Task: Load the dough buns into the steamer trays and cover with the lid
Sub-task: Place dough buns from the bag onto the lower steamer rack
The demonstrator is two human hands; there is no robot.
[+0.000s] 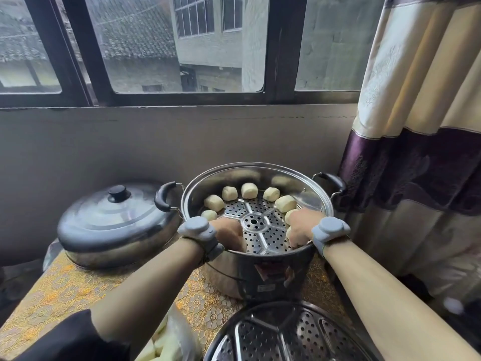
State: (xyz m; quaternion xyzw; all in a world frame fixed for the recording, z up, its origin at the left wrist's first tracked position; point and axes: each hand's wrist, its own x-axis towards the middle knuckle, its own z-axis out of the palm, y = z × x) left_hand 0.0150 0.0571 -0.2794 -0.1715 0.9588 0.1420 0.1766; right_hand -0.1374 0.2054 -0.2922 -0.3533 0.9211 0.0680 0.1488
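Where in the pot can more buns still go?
The middle of the steamer tray is bare, holes showing all around its centre. The far edge is crowded: a curved row of dough buns lines it. The near edge is taken up by the left hand and right hand. A second tray nearer the camera has no buns on the part in view.

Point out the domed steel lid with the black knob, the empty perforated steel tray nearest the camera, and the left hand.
Domed steel lid (114, 225), head view, dome.
Perforated steel tray (283, 337), head view, perforated floor.
Left hand (229, 234), head view, back.
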